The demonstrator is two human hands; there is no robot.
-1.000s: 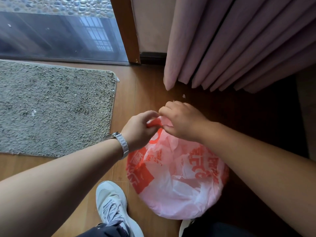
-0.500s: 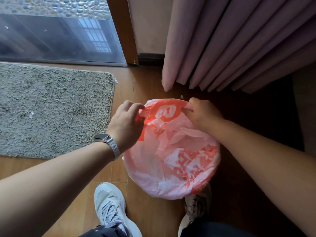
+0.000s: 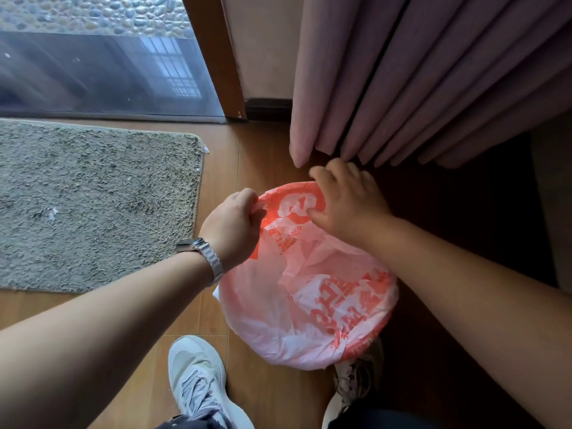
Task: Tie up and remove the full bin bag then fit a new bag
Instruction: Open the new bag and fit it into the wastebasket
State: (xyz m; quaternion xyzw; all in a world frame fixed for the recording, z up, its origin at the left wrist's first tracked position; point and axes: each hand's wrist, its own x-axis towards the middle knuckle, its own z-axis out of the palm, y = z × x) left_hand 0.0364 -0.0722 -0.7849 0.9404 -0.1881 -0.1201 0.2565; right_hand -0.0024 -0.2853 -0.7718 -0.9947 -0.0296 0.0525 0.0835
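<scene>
A thin white plastic bag with orange-red print is spread over the round top of a bin on the wooden floor; the bin itself is hidden under the bag. My left hand, with a metal watch on the wrist, pinches the bag's edge at the far left of the rim. My right hand presses the bag's far edge down over the rim, fingers curled over the plastic, thumb on the printed logo.
A grey shaggy mat lies to the left. Pink curtain folds hang just behind the bin, beside a glass door with a wooden frame. My two sneakers stand close in front of the bin.
My hands were pinched together over the bag's bunched top; they have moved apart and spread the bag open. My right hand has moved farther back along the rim.
</scene>
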